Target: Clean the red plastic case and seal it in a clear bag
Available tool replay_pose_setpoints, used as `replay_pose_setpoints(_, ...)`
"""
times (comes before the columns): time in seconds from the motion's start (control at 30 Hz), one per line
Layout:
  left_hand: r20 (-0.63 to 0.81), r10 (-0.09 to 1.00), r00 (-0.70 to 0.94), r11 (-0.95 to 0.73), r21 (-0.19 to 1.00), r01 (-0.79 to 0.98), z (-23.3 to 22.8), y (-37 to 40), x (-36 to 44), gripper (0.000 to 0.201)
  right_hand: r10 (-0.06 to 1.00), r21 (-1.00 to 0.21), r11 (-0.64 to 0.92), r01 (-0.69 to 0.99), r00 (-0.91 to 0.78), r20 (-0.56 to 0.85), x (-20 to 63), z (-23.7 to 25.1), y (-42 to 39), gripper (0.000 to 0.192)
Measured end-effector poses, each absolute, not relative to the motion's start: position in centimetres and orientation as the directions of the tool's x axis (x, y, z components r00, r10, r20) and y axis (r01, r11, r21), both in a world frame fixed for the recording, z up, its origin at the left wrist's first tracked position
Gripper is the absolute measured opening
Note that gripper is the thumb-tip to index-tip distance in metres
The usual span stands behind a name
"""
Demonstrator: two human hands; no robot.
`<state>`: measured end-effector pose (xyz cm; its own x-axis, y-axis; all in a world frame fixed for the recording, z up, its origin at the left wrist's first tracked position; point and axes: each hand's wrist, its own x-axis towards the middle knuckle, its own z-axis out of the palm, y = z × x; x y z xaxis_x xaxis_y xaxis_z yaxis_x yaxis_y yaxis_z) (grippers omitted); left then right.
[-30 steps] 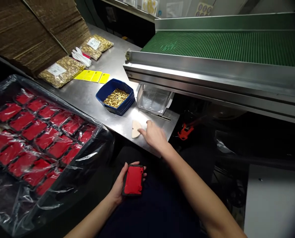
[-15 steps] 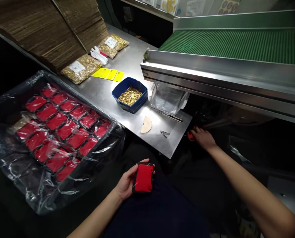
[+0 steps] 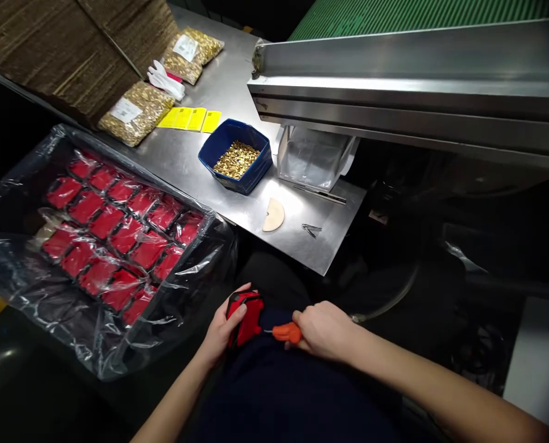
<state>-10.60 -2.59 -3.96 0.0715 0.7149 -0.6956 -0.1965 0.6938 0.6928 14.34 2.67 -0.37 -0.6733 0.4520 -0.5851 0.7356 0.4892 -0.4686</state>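
My left hand [image 3: 224, 327] is closed around a small red-and-black plastic case [image 3: 250, 320], held tilted above my lap with the thumb across its face. My right hand [image 3: 323, 329] grips an orange air blow gun [image 3: 287, 333], with a clear hose [image 3: 401, 295] trailing behind my wrist. The gun's thin metal nozzle points left at the case's lower right edge; whether it touches cannot be made out. Farther up, small pliers [image 3: 311, 230] and a pale half-round disc [image 3: 273, 215] lie on the metal table [image 3: 297, 249].
A plastic-lined bin [image 3: 209, 221] at left holds rows of similar red cases. On the table are a blue tub [image 3: 260, 166] of small brass-coloured parts, a clear tray [image 3: 311, 160], yellow cards [image 3: 189, 119], a white glove [image 3: 166, 80] and bags of parts [image 3: 136, 114]. A conveyor [image 3: 394, 67] overhangs at right.
My right hand has come from beside the table corner to my lap, bringing the orange blow gun up to the case. My left hand has moved slightly left and tilted the case.
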Motion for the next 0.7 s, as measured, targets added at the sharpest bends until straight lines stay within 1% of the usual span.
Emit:
replay_pose_setpoints(0.1, -0.673, 0.734, 0.087, 0.678, 0.721, -0.144, -4.3, -2.7, -11.0, 0.070, 0.497, -0.464, 0.449, 0.764, -0.645, -0.581, 13.4, -0.5, 2.6, 0.060)
replay_pose_setpoints(0.17, -0.673, 0.729, 0.126, 0.684, 0.722, -0.107, -4.2, -2.5, -11.6, 0.071, 0.486, -0.467, 0.433, 0.771, -0.636, -0.599, 13.9, 0.0, 3.0, 0.061)
replay_pose_setpoints(0.2, -0.673, 0.721, 0.168, 0.688, 0.724, -0.054, -3.9, -2.4, -11.9, 0.072, 0.463, -0.469, 0.426, 0.774, -0.631, -0.622, 14.5, 0.3, 3.3, 0.062)
replay_pose_setpoints(0.23, -0.667, 0.713, 0.216, 0.676, 0.736, 0.041, -3.6, -2.3, -12.1, 0.074, 0.434, -0.469, 0.413, 0.781, -0.622, -0.652, 15.3, 0.8, 3.9, 0.063)
replay_pose_setpoints(0.27, -0.654, 0.712, 0.256, 0.630, 0.756, 0.177, -3.1, -2.1, -12.2, 0.077, 0.402, -0.472, 0.396, 0.787, -0.611, -0.681, 16.3, 1.3, 4.6, 0.063)
replay_pose_setpoints(0.3, -0.630, 0.720, 0.292, 0.537, 0.772, 0.341, -2.6, -2.0, -12.1, 0.079, 0.373, -0.478, 0.374, 0.794, -0.601, -0.707, 17.3, 1.9, 5.5, 0.064)
replay_pose_setpoints(0.33, -0.595, 0.733, 0.329, 0.397, 0.768, 0.503, -2.2, -1.9, -12.0, 0.083, 0.350, -0.484, 0.349, 0.802, -0.591, -0.727, 18.2, 2.4, 6.5, 0.063)
replay_pose_setpoints(0.37, -0.554, 0.744, 0.373, 0.230, 0.737, 0.636, -1.7, -1.7, -11.7, 0.089, 0.336, -0.490, 0.324, 0.809, -0.583, -0.740, 19.1, 2.8, 7.6, 0.063)
replay_pose_setpoints(0.4, -0.514, 0.746, 0.423, 0.064, 0.687, 0.723, -1.4, -1.5, -11.2, 0.097, 0.325, -0.495, 0.308, 0.812, -0.579, -0.748, 19.7, 3.2, 8.8, 0.064)
replay_pose_setpoints(0.47, -0.470, 0.711, 0.523, -0.193, 0.585, 0.787, -1.0, -1.0, -10.4, 0.110, 0.288, -0.506, 0.318, 0.802, -0.590, -0.754, 20.0, 3.6, 10.8, 0.066)
replay_pose_setpoints(0.5, -0.465, 0.684, 0.562, -0.272, 0.552, 0.788, -1.0, -0.7, -10.0, 0.113, 0.261, -0.511, 0.340, 0.789, -0.602, -0.755, 19.7, 3.8, 11.6, 0.068)
replay_pose_setpoints(0.53, -0.460, 0.665, 0.588, -0.318, 0.538, 0.781, -0.9, -0.4, -9.8, 0.114, 0.237, -0.516, 0.365, 0.775, -0.613, -0.753, 19.2, 3.9, 12.2, 0.071)
replay_pose_setpoints(0.57, -0.448, 0.657, 0.606, -0.333, 0.549, 0.767, -1.0, -0.1, -9.7, 0.113, 0.230, -0.515, 0.387, 0.765, -0.620, -0.750, 18.7, 4.0, 12.7, 0.072)
replay_pose_setpoints(0.6, -0.431, 0.660, 0.616, -0.316, 0.584, 0.748, -1.0, 0.2, -9.8, 0.111, 0.256, -0.500, 0.404, 0.766, -0.619, -0.743, 18.1, 4.2, 13.0, 0.073)
replay_pose_setpoints(0.63, -0.418, 0.676, 0.607, -0.259, 0.636, 0.727, -1.1, 0.5, -9.9, 0.109, 0.308, -0.475, 0.413, 0.777, -0.610, -0.730, 17.6, 4.5, 13.1, 0.072)
replay_pose_setpoints(0.67, -0.417, 0.706, 0.572, -0.158, 0.694, 0.702, -1.2, 0.8, -10.1, 0.107, 0.358, -0.455, 0.413, 0.789, -0.600, -0.715, 17.3, 4.9, 12.9, 0.071)
replay_pose_setpoints(0.7, -0.438, 0.744, 0.505, -0.016, 0.743, 0.669, -1.3, 1.0, -10.2, 0.107, 0.390, -0.454, 0.405, 0.794, -0.599, -0.700, 17.0, 5.4, 12.6, 0.069)
